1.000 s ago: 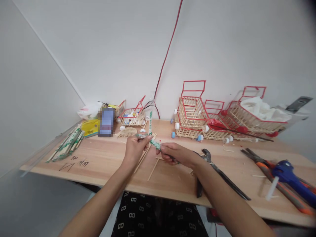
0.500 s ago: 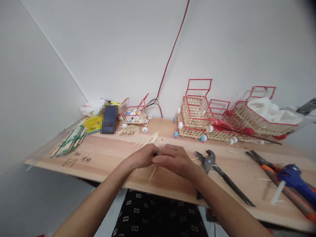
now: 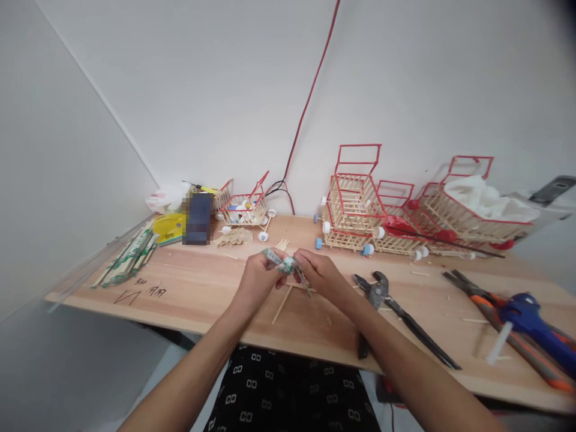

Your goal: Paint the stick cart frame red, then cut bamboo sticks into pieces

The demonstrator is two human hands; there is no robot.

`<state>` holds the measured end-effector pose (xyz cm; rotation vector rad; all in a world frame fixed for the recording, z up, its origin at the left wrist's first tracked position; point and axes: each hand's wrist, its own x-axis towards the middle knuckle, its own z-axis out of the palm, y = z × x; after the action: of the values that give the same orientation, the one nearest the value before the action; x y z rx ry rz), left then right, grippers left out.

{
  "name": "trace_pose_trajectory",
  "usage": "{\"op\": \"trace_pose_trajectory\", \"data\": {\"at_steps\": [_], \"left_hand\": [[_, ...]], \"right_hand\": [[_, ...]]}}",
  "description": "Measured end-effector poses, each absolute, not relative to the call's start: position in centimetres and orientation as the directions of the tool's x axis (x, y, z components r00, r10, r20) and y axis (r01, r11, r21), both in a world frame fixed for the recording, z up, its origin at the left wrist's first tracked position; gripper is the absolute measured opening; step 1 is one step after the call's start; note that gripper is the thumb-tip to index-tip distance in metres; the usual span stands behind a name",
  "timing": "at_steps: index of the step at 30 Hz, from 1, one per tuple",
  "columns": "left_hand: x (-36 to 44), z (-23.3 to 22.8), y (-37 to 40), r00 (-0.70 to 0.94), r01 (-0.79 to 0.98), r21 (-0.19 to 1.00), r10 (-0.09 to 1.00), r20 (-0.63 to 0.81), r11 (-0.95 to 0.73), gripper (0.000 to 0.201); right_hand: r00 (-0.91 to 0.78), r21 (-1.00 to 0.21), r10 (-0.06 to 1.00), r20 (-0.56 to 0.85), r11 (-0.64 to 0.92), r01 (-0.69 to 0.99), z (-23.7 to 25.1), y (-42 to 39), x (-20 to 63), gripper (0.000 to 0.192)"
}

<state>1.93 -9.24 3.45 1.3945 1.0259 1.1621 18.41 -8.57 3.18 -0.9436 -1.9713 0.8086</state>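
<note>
Between my hands, over the middle of the table, is a crumpled clear wrapper with green print (image 3: 288, 264), like the packaging of the wrapped chopsticks at the left. My left hand (image 3: 257, 279) is closed on one side of it, and a strip sticks up past the thumb. The fingertips of my right hand (image 3: 318, 271) pinch its other side, where a thin twisted end hangs down. Just below lie loose wooden sticks (image 3: 282, 305), and more stick ends (image 3: 282, 244) show behind the hands. Pliers with black handles (image 3: 377, 292) rest right of my right hand.
Wrapped chopsticks (image 3: 130, 255), a yellow packet (image 3: 169, 229) and a dark blue box-like object (image 3: 199, 219) are at left. Small stick-built carts (image 3: 355, 204) with red handles line the wall. A blue glue gun (image 3: 524, 312) and orange-handled pliers (image 3: 483, 303) lie at right.
My hands, earlier bunched together over something hidden, have moved slightly apart. The green-printed wrapper now shows between them. The view has shifted a little.
</note>
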Motion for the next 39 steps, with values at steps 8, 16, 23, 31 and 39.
{"op": "trace_pose_trajectory", "data": {"at_steps": [8, 16, 23, 31, 39], "left_hand": [[3.3, 3.7, -9.9, 0.021, 0.330, 0.824, 0.876, 0.482, -0.461, 0.017], [-3.8, 5.7, -8.2, -0.195, 0.073, 0.925, 0.904, 0.380, -0.373, 0.012], [-13.7, 6.7, -9.9, -0.377, 0.418, 0.904, 0.889, 0.259, -0.087, 0.010], [-19.3, 8.2, -9.8, -0.322, 0.940, 0.301, 0.711, 0.625, 0.161, 0.022], [-19.6, 4.1, -8.7, -0.052, 0.987, 0.161, 0.912, 0.407, -0.015, 0.028]], "right_hand": [[-0.435, -0.960, 0.889, 0.141, 0.231, 0.161, 2.8, -8.6, 18.4, 0.041], [-0.475, -0.965, 0.872, 0.115, 0.212, 0.156, 3.2, -8.8, 18.8, 0.041], [-0.462, -0.926, 0.873, 0.156, 0.292, 0.239, 3.0, -8.7, 18.8, 0.036], [-0.423, -0.871, 0.893, 0.153, 0.324, 0.368, 2.5, -8.1, 19.2, 0.028], [-0.450, -0.852, 0.888, 0.098, 0.308, 0.423, 2.9, -8.4, 19.1, 0.026]]}}
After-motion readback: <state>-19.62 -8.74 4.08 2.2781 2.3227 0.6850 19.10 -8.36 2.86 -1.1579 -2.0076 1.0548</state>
